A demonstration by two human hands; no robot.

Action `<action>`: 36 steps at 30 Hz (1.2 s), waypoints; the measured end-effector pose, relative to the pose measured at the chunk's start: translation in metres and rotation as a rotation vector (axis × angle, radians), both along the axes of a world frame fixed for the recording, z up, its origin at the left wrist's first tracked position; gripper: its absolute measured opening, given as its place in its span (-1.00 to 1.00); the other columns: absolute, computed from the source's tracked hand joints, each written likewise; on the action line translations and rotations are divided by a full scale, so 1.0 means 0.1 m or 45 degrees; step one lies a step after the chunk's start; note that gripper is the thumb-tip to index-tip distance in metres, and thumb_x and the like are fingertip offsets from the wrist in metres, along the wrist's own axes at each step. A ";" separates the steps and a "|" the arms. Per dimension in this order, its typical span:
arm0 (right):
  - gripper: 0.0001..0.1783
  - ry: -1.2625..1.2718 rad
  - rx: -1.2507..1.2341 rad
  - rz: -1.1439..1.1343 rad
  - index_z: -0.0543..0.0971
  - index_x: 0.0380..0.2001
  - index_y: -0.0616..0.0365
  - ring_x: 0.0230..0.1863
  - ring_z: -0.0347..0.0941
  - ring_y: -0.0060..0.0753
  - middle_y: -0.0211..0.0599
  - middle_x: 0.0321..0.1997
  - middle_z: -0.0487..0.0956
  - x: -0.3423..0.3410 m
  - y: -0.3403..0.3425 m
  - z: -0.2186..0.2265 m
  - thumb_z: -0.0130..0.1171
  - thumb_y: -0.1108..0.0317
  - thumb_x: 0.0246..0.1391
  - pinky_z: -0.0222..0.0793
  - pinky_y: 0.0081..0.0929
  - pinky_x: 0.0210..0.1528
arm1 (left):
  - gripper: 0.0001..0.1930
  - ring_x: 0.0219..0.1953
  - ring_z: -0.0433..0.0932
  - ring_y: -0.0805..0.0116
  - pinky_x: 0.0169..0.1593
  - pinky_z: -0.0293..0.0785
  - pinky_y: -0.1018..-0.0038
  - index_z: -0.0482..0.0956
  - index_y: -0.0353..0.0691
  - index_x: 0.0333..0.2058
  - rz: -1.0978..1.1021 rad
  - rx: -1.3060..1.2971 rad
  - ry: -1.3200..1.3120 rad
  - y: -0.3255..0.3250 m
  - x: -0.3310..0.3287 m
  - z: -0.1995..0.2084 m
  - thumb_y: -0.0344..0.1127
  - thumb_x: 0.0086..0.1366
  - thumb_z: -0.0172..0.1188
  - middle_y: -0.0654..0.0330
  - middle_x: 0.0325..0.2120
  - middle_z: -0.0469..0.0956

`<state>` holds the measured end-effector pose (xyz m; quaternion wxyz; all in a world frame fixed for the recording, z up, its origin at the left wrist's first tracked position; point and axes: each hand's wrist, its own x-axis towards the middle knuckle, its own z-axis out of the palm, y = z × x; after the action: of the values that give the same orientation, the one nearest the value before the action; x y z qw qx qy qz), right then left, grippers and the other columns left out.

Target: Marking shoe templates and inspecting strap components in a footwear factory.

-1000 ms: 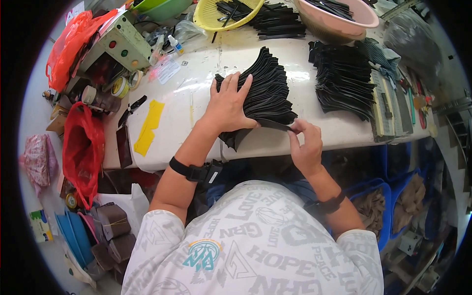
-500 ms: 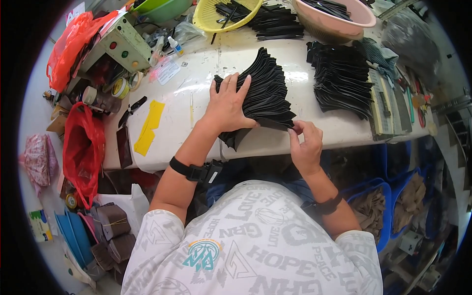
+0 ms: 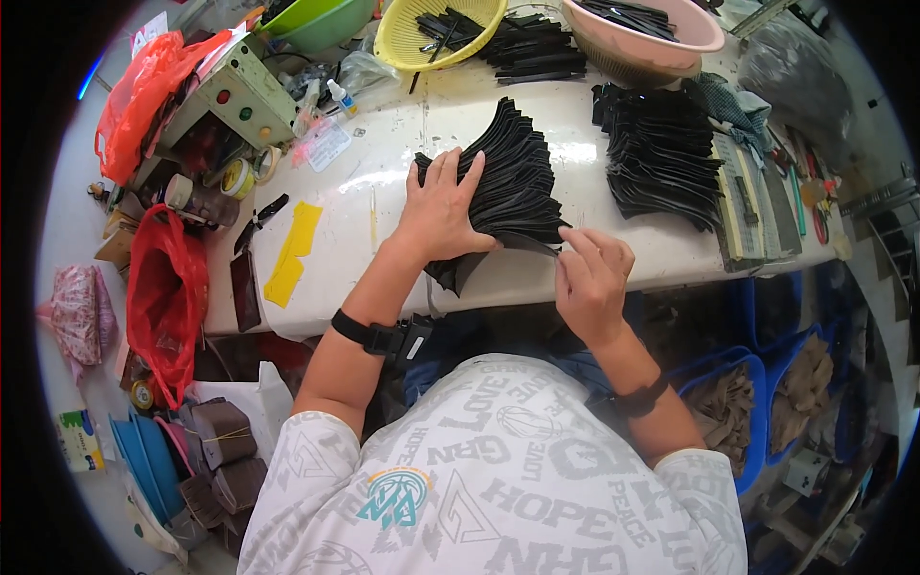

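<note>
A fanned stack of thin, black, leather-like pieces (image 3: 513,182) lies on the white tabletop in front of me. My left hand (image 3: 444,209) rests on the stack's left side, fingers spread, with the thumb along its near edge. At the near right corner, my right hand (image 3: 594,280) has thumb and forefinger closed at the tip of the nearest black piece (image 3: 530,245). That piece stands slightly apart from those behind it. Its left part is partly hidden under my left hand.
A second black stack (image 3: 661,158) lies to the right, beside a grey-green block (image 3: 743,206). Behind stand a yellow basket (image 3: 395,48) and a pink basin (image 3: 704,36). A yellow piece (image 3: 292,257) and a black-handled knife (image 3: 257,222) lie left. Blue bins (image 3: 759,422) stand below right.
My right hand has shifted slightly and turned at the stack's near right corner, its fingers more curled. My left hand stays on the stack. The whole view has moved a little.
</note>
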<state>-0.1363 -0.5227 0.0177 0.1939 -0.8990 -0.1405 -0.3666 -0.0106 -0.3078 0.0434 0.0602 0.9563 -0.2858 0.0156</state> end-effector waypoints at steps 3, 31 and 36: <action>-0.84 -0.042 -0.068 0.067 0.54 -0.44 0.18 -0.06 0.47 -0.23 -0.35 -0.15 0.60 -0.06 -0.03 -0.08 0.26 0.54 -0.20 0.18 -0.21 0.06 | 0.31 0.42 0.02 -0.09 0.36 -0.09 -0.24 0.04 -0.14 0.40 -0.001 0.002 0.003 -0.01 0.00 0.01 0.32 -0.28 0.47 -0.19 0.33 0.09; -0.73 0.141 0.143 -0.071 0.59 -0.32 0.15 0.00 0.42 -0.21 -0.28 -0.11 0.55 -0.02 0.05 -0.03 0.25 0.55 -0.22 0.11 -0.17 0.11 | 0.30 0.42 0.01 -0.09 0.36 -0.10 -0.23 0.03 -0.11 0.41 0.014 0.020 0.012 -0.01 -0.01 0.00 0.34 -0.27 0.45 -0.17 0.34 0.07; -0.67 0.244 0.233 -0.055 0.58 -0.25 0.19 -0.11 0.40 -0.22 -0.30 -0.21 0.52 -0.01 0.06 -0.06 0.21 0.54 -0.22 0.11 -0.18 0.06 | 0.30 0.42 0.01 -0.08 0.36 -0.11 -0.24 0.03 -0.11 0.41 0.016 0.014 0.012 -0.01 0.00 -0.01 0.34 -0.27 0.45 -0.17 0.34 0.07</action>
<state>-0.1369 -0.5164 0.0121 0.2795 -0.9114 -0.0679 -0.2943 -0.0111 -0.3088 0.0426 0.0561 0.9584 -0.2797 0.0100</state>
